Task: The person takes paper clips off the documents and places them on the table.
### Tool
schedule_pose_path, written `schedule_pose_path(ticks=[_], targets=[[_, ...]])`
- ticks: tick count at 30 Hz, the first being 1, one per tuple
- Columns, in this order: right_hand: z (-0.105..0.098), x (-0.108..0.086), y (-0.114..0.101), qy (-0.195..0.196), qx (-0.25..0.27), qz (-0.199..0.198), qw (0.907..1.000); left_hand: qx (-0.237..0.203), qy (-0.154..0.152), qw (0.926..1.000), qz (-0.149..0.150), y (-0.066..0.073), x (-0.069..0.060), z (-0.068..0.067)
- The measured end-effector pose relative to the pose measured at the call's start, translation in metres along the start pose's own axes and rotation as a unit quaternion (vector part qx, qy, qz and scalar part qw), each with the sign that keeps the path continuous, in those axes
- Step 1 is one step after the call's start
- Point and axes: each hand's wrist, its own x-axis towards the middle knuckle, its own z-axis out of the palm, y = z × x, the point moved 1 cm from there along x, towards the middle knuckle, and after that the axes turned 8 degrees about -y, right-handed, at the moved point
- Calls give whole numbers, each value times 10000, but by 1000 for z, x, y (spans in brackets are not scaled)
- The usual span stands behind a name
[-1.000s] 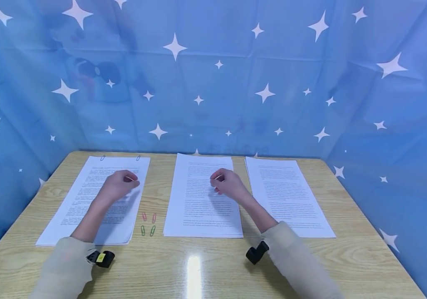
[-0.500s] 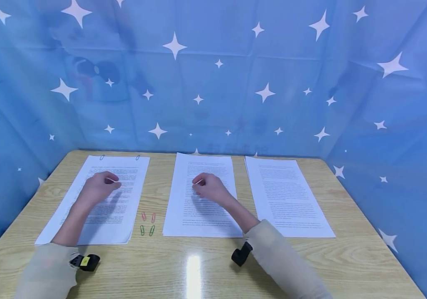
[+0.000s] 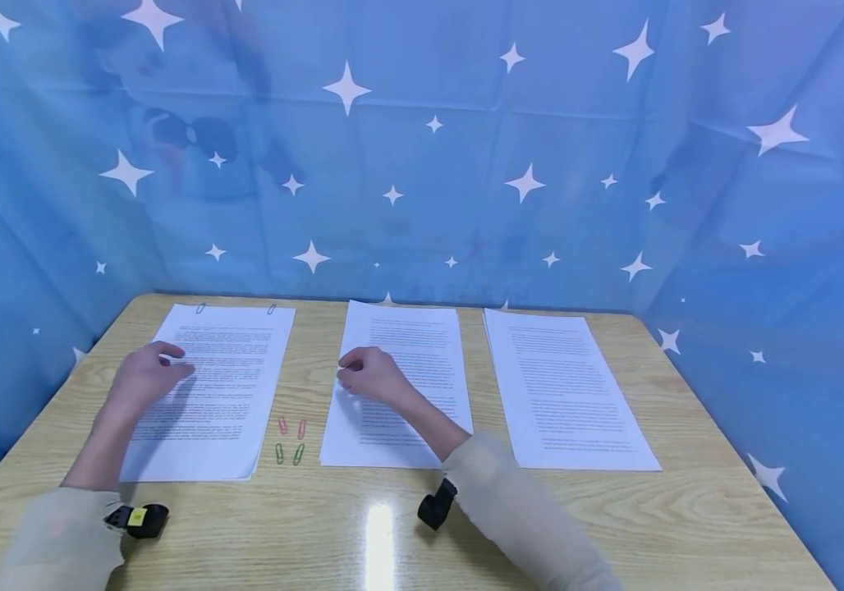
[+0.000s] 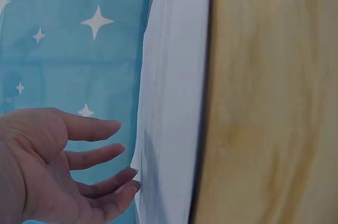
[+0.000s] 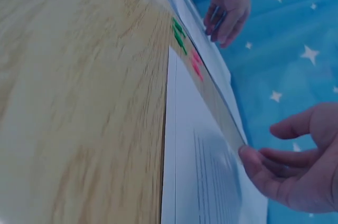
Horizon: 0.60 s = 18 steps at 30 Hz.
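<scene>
My left hand (image 3: 147,377) is at the left side of the left stack of printed paper (image 3: 226,386). Its thumb and fingers are apart, with nothing between them; in the left wrist view some fingertips (image 4: 129,179) appear close to the sheet's edge. Over the left part of the middle paper stack (image 3: 418,336) is my right hand (image 3: 376,376), fingers loosely bent and holding nothing. Whether either hand touches paper I cannot tell. Two blue paper clips (image 3: 271,309) sit on the top edge of the left stack.
Pink paper clips (image 3: 301,428) and green paper clips (image 3: 299,454) lie between the left and middle stacks. A third paper stack (image 3: 573,394) is on the right of the wooden table (image 3: 304,533). Behind it hangs a blue curtain with white stars (image 3: 422,164).
Both hands have moved left: the left hand from the middle of the left stack to its left side, the right hand from the middle stack's centre to its left edge. The papers stay put.
</scene>
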Motion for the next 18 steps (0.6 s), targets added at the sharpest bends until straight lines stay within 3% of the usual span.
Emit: schedule_pose_path(ticks=[9, 18], targets=[[25, 15, -16, -293, 342, 72, 9990, -3, 241, 9976, -656, -15, -5, -13], [53, 30, -30, -284, 1265, 528, 9902, 39, 233, 9962, -832, -30, -7, -20]])
